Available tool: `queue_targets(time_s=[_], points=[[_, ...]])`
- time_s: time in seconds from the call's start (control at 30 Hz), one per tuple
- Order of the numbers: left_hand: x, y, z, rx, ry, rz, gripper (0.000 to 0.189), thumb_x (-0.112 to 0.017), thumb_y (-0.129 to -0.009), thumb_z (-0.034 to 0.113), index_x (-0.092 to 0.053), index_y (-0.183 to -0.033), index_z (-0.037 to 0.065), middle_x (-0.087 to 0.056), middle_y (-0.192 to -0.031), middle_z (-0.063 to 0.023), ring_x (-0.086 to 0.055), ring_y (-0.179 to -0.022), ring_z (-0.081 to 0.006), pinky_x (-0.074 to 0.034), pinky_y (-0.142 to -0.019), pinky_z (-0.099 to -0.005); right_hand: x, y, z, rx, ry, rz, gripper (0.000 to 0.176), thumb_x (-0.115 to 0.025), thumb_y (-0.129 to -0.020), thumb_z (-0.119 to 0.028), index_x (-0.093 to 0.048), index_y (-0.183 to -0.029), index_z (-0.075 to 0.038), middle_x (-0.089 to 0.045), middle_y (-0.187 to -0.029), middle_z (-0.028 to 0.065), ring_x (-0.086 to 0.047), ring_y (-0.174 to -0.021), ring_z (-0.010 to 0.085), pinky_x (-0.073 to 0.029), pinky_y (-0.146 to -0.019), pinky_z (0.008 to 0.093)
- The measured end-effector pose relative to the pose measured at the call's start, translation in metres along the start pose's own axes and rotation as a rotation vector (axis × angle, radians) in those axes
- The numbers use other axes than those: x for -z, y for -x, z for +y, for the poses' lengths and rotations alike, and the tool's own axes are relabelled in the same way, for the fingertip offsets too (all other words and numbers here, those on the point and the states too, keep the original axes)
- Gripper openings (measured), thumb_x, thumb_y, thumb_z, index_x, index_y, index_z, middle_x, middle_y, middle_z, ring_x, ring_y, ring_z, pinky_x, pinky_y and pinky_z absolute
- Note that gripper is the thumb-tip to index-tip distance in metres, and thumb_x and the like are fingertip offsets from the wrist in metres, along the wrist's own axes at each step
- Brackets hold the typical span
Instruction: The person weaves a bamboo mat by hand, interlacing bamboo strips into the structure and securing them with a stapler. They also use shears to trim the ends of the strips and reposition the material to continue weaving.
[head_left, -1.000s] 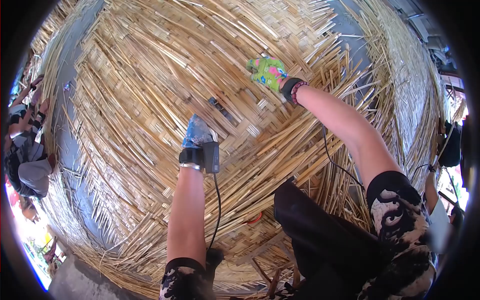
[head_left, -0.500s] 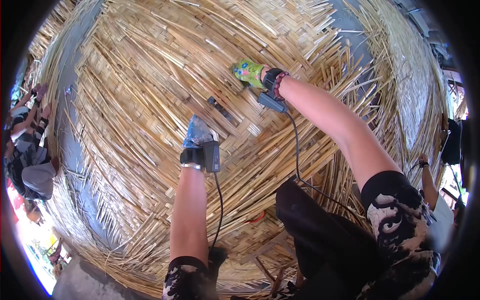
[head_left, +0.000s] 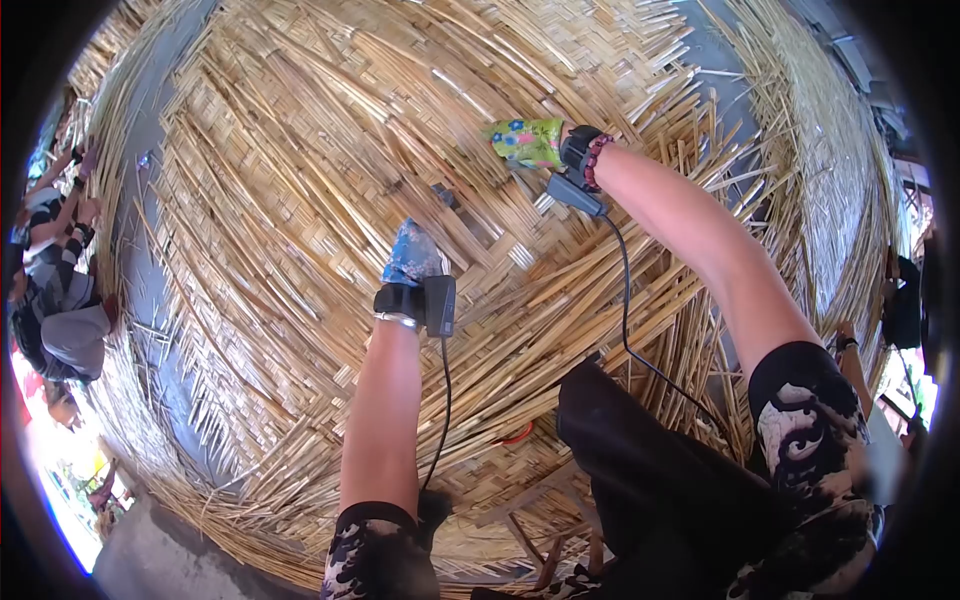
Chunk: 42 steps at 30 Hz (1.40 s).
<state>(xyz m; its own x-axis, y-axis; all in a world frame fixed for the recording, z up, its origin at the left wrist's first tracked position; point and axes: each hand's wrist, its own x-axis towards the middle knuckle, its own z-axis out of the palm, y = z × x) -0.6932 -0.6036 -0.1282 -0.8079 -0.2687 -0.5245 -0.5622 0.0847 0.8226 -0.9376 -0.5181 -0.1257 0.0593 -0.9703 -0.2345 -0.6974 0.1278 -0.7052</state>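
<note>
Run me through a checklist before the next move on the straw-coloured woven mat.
1. Left hand in blue floral glove over the straw-coloured woven mat: ok.
2. Right hand in green floral glove apart from left: ok.
3. Either hand's grip on long tan strips: cannot tell.
4. Thin black left-wrist cable clear of both gloves: ok, trails back along forearm.
5. Strip ends woven in: not ok, many stick out at right.

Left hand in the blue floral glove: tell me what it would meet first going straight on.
The left hand would probably first meet long, straw-coloured plant strips just ahead; depth is unclear.
</note>
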Motion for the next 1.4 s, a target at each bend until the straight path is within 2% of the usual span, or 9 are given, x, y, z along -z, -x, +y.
queue_targets(time_s=[0.03, 0.1, 0.17, 0.23, 0.4, 0.7, 0.77, 1.13, 1.4], points=[[0.001, -0.001, 0.005, 0.068, -0.595, -0.066, 0.028, -0.034, -0.082, 0.008, -0.043, -0.108, 0.004, -0.052, -0.104, -0.0102, -0.048, -0.099, -0.0171, -0.038, -0.086, -0.0283, 0.004, 0.001, -0.005, -0.027, -0.025, 0.006, 0.029, -0.048, -0.071, -0.014, -0.051, -0.098, -0.001, -0.053, -0.097, 0.0164, -0.051, -0.088, 0.0283, -0.041, -0.077, 0.0318], [-0.003, -0.015, -0.043, -0.166, -0.308, 0.11, 0.029, -0.036, -0.08, 0.006, -0.044, -0.107, 0.004, -0.055, -0.1, -0.0092, -0.048, -0.1, -0.0168, -0.037, -0.086, -0.0287, 0.012, -0.001, -0.022, -0.088, -0.004, 0.023, 0.029, -0.048, -0.072, -0.016, -0.052, -0.097, -0.001, -0.054, -0.096, 0.0166, -0.052, -0.086, 0.029, -0.041, -0.075, 0.0326], [-0.001, -0.011, -0.039, -0.415, -1.381, 0.168, 0.029, -0.039, -0.079, 0.006, -0.047, -0.107, 0.005, -0.055, -0.1, -0.0069, -0.049, -0.098, -0.0167, -0.037, -0.086, -0.0281, -0.001, 0.004, -0.016, 0.196, -0.2, 0.339, 0.03, -0.049, -0.07, -0.015, -0.052, -0.098, -0.003, -0.057, -0.087, 0.0143, -0.054, -0.075, 0.0273, -0.043, -0.068, 0.0336], [-0.002, -0.022, -0.056, -0.396, -1.146, 0.16, 0.026, -0.041, -0.077, 0.008, -0.051, -0.101, 0.006, -0.057, -0.095, -0.0056, -0.052, -0.093, -0.017, -0.039, -0.082, -0.0273, -0.002, -0.002, -0.019, -0.328, -0.211, 0.353, 0.03, -0.052, -0.069, -0.016, -0.053, -0.098, -0.006, -0.058, -0.082, 0.0128, -0.055, -0.069, 0.0241, -0.044, -0.06, 0.0311], [-0.003, -0.025, -0.058, -0.368, -1.105, 0.102, 0.02, -0.046, -0.073, 0.011, -0.058, -0.088, 0.005, -0.06, -0.082, -0.0056, -0.055, -0.084, -0.0177, -0.039, -0.077, -0.026, -0.007, 0.009, -0.027, -0.561, -0.258, 0.495, 0.031, -0.058, -0.067, -0.023, -0.056, -0.094, -0.009, -0.058, -0.071, 0.0127, -0.055, -0.062, 0.0249, -0.044, -0.055, 0.0328], [-0.008, -0.016, -0.04, -0.39, -0.396, 0.309, 0.023, -0.045, -0.075, 0.012, -0.054, -0.094, 0.002, -0.061, -0.076, -0.0059, -0.055, -0.081, -0.0175, -0.039, -0.074, -0.0241, -0.01, 0.001, 0.021, -0.367, 0.286, 0.066, 0.06, -0.058, -0.064, -0.044, -0.048, -0.109, -0.006, -0.052, -0.095, 0.0151, -0.049, -0.087, 0.0299, -0.037, -0.079, 0.0334], [-0.005, -0.021, -0.038, -0.279, -1.4, -0.041, 0.027, -0.043, -0.077, 0.01, -0.049, -0.102, 0.002, -0.06, -0.081, -0.0059, -0.055, -0.082, -0.0182, -0.039, -0.076, -0.0239, -0.038, 0.002, 0.078, -0.164, -0.096, 0.332, 0.063, -0.057, -0.063, -0.049, -0.049, -0.107, -0.004, -0.05, -0.1, 0.0158, -0.045, -0.092, 0.0314, -0.034, -0.082, 0.0337], [-0.005, -0.006, -0.016, -0.212, -1.001, 0.133, 0.022, -0.042, -0.077, 0.009, -0.052, -0.095, 0.003, -0.06, -0.08, -0.0058, -0.055, -0.082, -0.0164, -0.039, -0.075, -0.0237, -0.009, 0.013, -0.008, -0.562, -0.091, 0.194, 0.041, -0.062, -0.064, -0.032, -0.055, -0.096, -0.008, -0.056, -0.082, 0.0137, -0.053, -0.079, 0.0284, -0.041, -0.069, 0.0355], [-0.014, -0.022, -0.05, -0.191, -0.807, 0.183, 0.026, -0.042, -0.077, 0.008, -0.049, -0.102, 0.003, -0.059, -0.088, -0.007, -0.054, -0.086, -0.0157, -0.039, -0.077, -0.0238, -0.032, 0.01, 0.038, -0.305, -0.144, 0.514, 0.038, -0.06, -0.069, -0.028, -0.054, -0.099, -0.005, -0.058, -0.089, 0.0142, -0.056, -0.071, 0.0232, -0.044, -0.061, 0.0349]])
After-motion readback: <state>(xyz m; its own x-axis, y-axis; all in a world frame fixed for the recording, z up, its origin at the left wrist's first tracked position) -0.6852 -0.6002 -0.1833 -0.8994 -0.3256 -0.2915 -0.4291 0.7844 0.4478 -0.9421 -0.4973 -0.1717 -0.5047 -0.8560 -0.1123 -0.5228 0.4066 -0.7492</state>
